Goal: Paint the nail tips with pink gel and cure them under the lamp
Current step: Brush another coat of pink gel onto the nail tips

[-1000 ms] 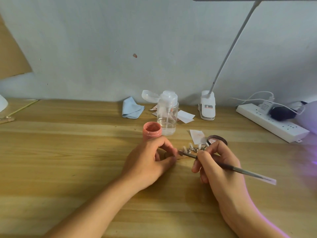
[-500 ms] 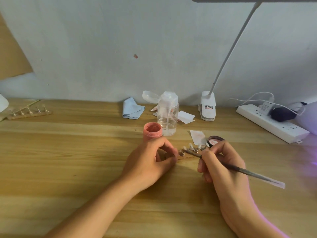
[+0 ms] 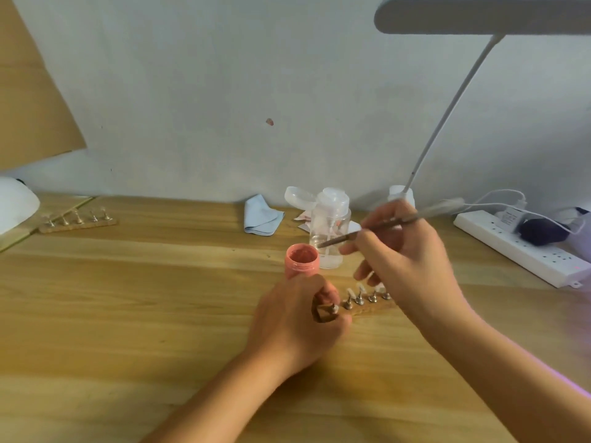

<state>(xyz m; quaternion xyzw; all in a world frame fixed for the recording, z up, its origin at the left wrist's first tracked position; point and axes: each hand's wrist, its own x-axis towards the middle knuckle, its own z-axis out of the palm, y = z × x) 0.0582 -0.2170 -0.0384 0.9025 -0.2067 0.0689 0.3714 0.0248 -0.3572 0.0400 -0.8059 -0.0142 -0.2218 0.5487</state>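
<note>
An open pink gel jar (image 3: 302,261) stands on the wooden desk (image 3: 128,298). Just in front of it my left hand (image 3: 295,318) grips the left end of a wooden strip (image 3: 367,306) that carries several nail tips on small metal stands. My right hand (image 3: 404,260) is raised above the strip and pinches a thin grey brush (image 3: 377,226). The brush tip points left and hovers at the jar's right rim. Part of the strip is hidden behind my right hand.
A clear pump bottle (image 3: 329,230) stands behind the jar, a blue cloth (image 3: 260,215) to its left. A second strip of stands (image 3: 78,219) lies far left beside a white dome (image 3: 16,204). A clip lamp (image 3: 479,16) reaches overhead; a power strip (image 3: 524,247) lies right.
My right hand lifted off the nail tips and swung the brush up and left, its tip now at the gel jar. My left hand stayed on the strip. The view tilted upward.
</note>
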